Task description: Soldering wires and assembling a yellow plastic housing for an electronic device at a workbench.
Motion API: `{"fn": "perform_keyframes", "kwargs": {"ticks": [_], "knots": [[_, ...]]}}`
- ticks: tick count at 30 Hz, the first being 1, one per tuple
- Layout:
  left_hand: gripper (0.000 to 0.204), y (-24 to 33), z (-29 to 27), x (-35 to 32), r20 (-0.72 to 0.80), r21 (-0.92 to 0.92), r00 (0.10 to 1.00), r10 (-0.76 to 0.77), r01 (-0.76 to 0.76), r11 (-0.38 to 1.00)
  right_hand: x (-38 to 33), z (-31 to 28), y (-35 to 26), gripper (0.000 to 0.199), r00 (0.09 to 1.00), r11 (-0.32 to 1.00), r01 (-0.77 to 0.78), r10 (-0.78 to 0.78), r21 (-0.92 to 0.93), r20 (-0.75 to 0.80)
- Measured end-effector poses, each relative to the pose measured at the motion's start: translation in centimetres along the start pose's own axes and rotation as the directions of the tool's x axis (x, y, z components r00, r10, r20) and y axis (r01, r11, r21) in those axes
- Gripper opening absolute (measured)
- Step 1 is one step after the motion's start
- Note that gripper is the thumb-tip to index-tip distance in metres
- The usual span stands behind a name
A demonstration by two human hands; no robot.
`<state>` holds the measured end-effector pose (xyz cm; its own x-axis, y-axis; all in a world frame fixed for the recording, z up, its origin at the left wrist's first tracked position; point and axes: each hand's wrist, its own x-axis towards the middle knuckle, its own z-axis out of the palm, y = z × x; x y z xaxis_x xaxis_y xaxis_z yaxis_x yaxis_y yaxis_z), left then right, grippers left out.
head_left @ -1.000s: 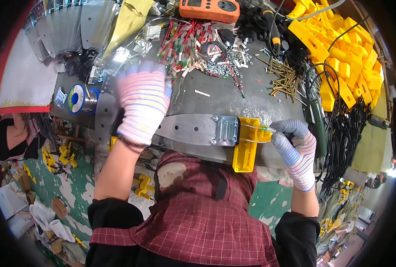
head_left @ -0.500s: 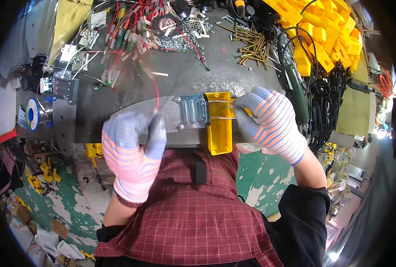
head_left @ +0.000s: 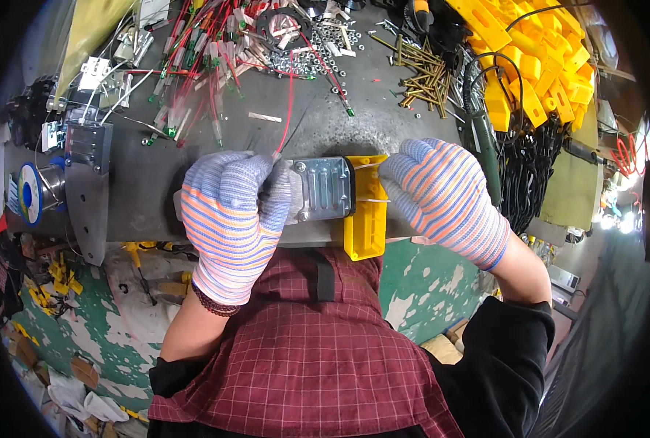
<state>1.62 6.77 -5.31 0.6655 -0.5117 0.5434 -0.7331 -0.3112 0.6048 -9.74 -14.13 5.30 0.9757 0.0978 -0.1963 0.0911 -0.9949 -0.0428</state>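
Note:
My left hand (head_left: 230, 219), in a striped knit glove, pinches a red wire (head_left: 290, 109) that rises from its fingertips. Behind those fingers lies a grey metal plate, mostly hidden, bearing a ribbed, see-through grey cover (head_left: 325, 188) fixed with screws. Against the cover's right end sits a yellow plastic housing (head_left: 365, 233), open side up. Two white wires cross it from the cover; my right hand (head_left: 442, 197), gloved too, closes its thumb and fingers at the upper white wire (head_left: 369, 165). The wire's end is hidden by the fingers.
Red wires with green tips (head_left: 201, 80) lie in a heap at the back left, beside loose nuts (head_left: 318, 55). Brass-coloured screws (head_left: 427, 80) and a pile of yellow housings (head_left: 537, 66) are back right. A solder spool (head_left: 36, 191) and another metal plate (head_left: 88, 208) stand left.
My left hand has moved right with the red wire, to just beside the ribbed cover. My right hand stays at the white wire. The whole view has shifted slightly.

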Motion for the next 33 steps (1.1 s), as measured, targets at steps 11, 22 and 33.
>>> {"fn": "perform_keyframes", "kwargs": {"ticks": [11,22,33], "knots": [[0.023,-0.1,-0.2,0.1,-0.026,0.034,0.999,0.044,-0.043,0.998,0.8,0.2,-0.2,0.010,0.999,0.999,-0.022,0.021,0.026,0.044],[0.022,3.7,-4.6,-0.6,0.123,-0.483,0.987,0.099,-0.028,0.875,-1.2,-3.2,-6.1,0.034,0.821,0.961,0.271,-0.259,-0.052,-0.509],[0.037,4.1,-2.4,0.4,0.105,-0.463,0.970,0.217,-0.146,0.874,-5.9,-1.0,-3.6,0.023,0.957,0.811,0.001,0.168,0.585,-0.235]]}}
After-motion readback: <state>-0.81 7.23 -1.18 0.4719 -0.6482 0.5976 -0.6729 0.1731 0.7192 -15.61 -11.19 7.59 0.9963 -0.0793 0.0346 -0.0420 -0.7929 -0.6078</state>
